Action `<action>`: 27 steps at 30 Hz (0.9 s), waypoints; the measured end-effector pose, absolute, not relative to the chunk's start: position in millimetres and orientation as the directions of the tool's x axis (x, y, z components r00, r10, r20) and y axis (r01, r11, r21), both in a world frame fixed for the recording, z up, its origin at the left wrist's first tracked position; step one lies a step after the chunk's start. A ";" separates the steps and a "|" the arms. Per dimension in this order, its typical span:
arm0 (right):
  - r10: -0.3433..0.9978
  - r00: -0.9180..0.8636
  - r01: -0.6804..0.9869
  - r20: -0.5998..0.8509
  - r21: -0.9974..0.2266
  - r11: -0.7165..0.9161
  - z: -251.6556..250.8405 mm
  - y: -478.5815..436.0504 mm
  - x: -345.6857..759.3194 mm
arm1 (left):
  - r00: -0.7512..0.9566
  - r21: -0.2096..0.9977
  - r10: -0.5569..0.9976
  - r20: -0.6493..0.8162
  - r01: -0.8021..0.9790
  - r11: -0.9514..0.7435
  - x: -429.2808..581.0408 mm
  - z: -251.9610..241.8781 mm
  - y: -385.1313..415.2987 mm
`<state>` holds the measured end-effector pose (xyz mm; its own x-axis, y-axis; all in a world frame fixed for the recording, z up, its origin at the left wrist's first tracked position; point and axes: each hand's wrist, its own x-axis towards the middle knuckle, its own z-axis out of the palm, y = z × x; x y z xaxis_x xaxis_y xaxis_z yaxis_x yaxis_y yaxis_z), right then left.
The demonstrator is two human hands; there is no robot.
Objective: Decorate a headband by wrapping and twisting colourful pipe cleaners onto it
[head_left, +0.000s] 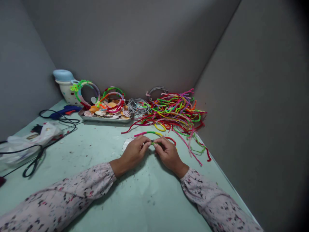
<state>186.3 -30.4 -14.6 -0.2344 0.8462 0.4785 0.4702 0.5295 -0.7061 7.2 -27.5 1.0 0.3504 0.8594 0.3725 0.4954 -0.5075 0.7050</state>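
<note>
My left hand (134,150) and my right hand (167,153) meet at the middle of the pale green table (145,196). Both pinch a hoop wrapped in coloured pipe cleaners (154,133), with pink, green, yellow and red sections arching just beyond my fingers. The fingertips of both hands close on a green stretch of it between them. A small whitish scrap (126,143) lies under my left hand.
A heap of loose pipe cleaners (175,111) fills the far right corner. A metal tray (106,118) with shells and wrapped hoops, wire coils (138,105), a blue glue gun (63,111), a white pot (66,87), scissors (32,164) and a plastic bag (29,140) lie to the left.
</note>
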 end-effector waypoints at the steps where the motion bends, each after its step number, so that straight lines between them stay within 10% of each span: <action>1: 0.844 -0.236 0.475 0.481 -0.701 0.532 -14.3 -30.6 186.2 | 0.350 0.702 0.860 0.370 0.501 -0.506 7.2 0.9 -27.3; 27: 0.847 -0.246 0.481 0.472 -0.698 0.529 -13.0 -31.9 186.1 | 0.377 0.776 0.876 0.302 0.436 -0.455 5.2 -0.8 -24.9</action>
<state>186.1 -31.9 -13.0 -0.2457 0.8465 0.4723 0.4815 0.5294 -0.6985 5.2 -24.9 -0.8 0.3770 0.8756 0.3019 0.4360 -0.4553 0.7763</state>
